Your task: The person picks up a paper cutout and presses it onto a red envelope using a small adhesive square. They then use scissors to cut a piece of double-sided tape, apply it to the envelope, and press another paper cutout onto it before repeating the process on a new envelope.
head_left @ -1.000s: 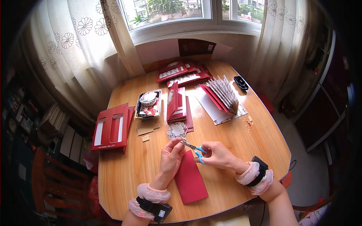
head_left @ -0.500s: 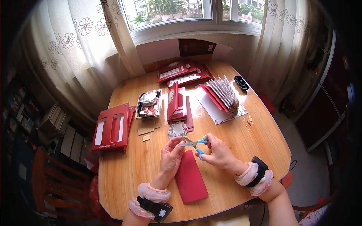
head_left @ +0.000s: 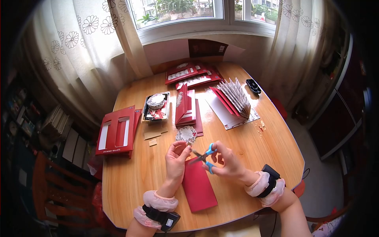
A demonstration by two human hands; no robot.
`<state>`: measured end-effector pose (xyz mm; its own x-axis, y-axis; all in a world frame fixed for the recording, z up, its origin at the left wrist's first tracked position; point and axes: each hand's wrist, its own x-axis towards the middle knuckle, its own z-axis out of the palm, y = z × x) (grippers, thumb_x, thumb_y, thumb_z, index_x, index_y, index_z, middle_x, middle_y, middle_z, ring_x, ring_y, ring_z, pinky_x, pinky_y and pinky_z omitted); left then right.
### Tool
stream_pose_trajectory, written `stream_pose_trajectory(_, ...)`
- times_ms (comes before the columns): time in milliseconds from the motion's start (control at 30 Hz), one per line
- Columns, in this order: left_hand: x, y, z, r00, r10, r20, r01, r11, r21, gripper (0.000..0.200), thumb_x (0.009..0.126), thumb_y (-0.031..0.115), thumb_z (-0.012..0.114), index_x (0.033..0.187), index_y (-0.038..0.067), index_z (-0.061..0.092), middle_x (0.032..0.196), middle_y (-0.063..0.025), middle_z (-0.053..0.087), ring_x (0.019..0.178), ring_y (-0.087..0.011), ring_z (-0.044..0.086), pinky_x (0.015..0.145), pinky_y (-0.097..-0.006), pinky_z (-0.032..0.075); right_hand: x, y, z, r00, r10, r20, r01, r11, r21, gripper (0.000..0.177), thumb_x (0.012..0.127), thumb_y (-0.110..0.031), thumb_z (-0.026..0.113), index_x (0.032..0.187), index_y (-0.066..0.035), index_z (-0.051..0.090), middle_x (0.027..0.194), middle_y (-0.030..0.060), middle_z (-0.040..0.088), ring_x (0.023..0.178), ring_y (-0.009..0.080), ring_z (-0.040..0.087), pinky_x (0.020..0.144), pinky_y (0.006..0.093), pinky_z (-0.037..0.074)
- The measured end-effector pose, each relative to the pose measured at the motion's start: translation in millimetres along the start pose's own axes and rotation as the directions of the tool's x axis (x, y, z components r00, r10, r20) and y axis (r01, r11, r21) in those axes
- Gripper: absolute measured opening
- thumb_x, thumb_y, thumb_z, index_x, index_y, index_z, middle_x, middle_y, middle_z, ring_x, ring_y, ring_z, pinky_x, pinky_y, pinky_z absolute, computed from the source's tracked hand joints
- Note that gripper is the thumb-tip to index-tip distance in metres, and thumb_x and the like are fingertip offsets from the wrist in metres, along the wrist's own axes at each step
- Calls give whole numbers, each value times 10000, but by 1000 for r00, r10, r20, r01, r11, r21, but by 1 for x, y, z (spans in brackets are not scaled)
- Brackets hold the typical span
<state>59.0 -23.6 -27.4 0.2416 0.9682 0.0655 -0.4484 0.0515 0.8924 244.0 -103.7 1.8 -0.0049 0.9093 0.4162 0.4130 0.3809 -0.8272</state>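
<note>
In my right hand [head_left: 229, 164] is a pair of scissors [head_left: 203, 156] with light-blue handles, its blades parted and slightly blurred, pointing left. My left hand [head_left: 175, 164] pinches something tiny between thumb and forefinger, just left of the blades; what it is I cannot make out. Below the blades lies a plain red folded card [head_left: 200, 187], flat on the table. Just beyond my left fingertips rests a round, scalloped floral paper piece [head_left: 186, 134]. Small tan pieces [head_left: 153, 142] lie to its left.
Red money wallet packs [head_left: 115, 134] lie at the left edge. A tray [head_left: 169, 106] holds round paper cutouts. Red cards [head_left: 185, 108] stand mid-table, a pleated paper stack [head_left: 235, 98] sits right, and a black object [head_left: 253, 87] is near the far right edge. Scraps [head_left: 261, 125] lie nearby.
The scissors have drawn back to the right and downward from my left fingertips, and the blades have opened wider. My left hand keeps its pinch, nearly in place.
</note>
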Motion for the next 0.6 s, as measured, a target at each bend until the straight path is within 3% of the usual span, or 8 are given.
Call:
stream_pose_trajectory(100,-3,4,3,1000,-27,-4,28,997,67,215,929,40,705,1117,49,600,1011,-51,709,906,-108,665,773,-248,542,-5,-10,-1,977,-16,213,6,999,46,482,782,-182,798,1127,-51,488,725,80,652,511,201,569,501,315,448)
stream_pose_trajectory(133,-2,4,2,1000,-27,-6,28,997,69,215,929,40,705,1117,49,600,1011,-51,709,906,-108,665,773,-248,542,-5,-11,0,977,-16,214,6,999,49,482,782,-182,798,1127,-51,488,725,80,652,511,201,569,501,315,448)
stream_pose_trajectory(233,5,7,-6,999,39,-7,-37,990,138,224,926,45,707,1120,34,594,995,-58,716,892,-119,678,793,-255,552,-7,-13,0,935,54,352,-22,995,-93,462,780,-186,708,1147,-39,469,938,170,747,536,308,605,515,389,462)
stream_pose_trajectory(300,14,21,-19,982,186,25,-177,876,449,218,913,43,713,1102,19,607,941,-70,724,842,-130,697,763,-259,565,-6,-13,-1,933,62,354,-30,995,-94,459,783,-191,708,1143,-40,468,956,152,752,533,303,601,522,391,465)
stream_pose_trajectory(333,17,26,-27,982,186,27,-179,875,449,218,913,43,713,1102,19,607,941,-70,724,842,-130,697,763,-259,565,-5,-13,-1,931,70,358,-39,995,-94,455,787,-196,709,1139,-40,466,974,135,757,530,298,597,528,393,468)
stream_pose_trajectory(400,25,38,-46,991,124,49,-121,675,727,208,895,50,718,1077,16,623,876,-77,724,783,-135,707,716,-264,577,-4,-14,-2,931,71,359,-41,995,-90,450,787,-194,708,1133,-39,464,984,122,759,528,295,595,533,392,471)
stream_pose_trajectory(567,25,52,-62,995,1,98,-83,540,837,253,857,85,760,1056,14,621,839,-72,706,754,-110,677,656,-246,538,-4,-15,-1,939,58,340,-36,997,-72,436,786,-177,709,1114,-36,459,979,111,762,519,276,587,524,386,464)
stream_pose_trajectory(600,25,55,-61,995,16,102,-99,432,896,262,846,95,771,1047,12,625,811,-72,696,715,-106,664,636,-248,531,-4,-15,0,941,71,331,-57,997,-52,434,783,-167,709,1111,-34,458,975,113,762,518,267,588,520,383,462)
